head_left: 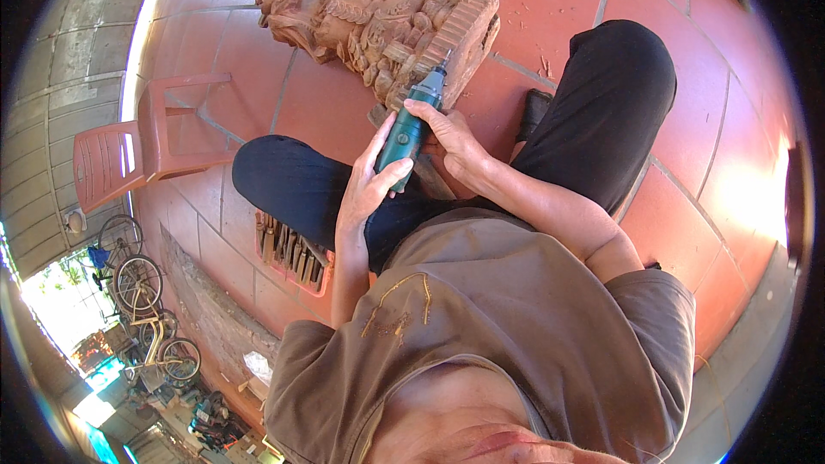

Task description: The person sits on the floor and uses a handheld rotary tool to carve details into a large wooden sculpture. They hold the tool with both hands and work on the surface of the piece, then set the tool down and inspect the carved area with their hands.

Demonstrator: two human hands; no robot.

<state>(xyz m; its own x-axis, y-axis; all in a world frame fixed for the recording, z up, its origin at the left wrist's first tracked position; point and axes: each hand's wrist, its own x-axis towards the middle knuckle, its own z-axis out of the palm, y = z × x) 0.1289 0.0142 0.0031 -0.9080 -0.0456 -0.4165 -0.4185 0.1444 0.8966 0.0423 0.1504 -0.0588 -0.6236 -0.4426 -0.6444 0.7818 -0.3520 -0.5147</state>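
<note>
Green cylindrical rotary tool (pixel 402 141) at frame centre: left hand (pixel 368 185) wraps the rear, right hand (pixel 450 136) closed near the nose. Bit overlaps brown carved wooden statue (pixel 369 21), upper centre; contact unclear. Suggest braced wrists, light pressure.

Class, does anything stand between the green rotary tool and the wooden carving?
Nothing visible does: the left hand and right hand hold the green rotary tool, its tip overlapping the wooden carving in view; whether they touch is unclear.
</note>
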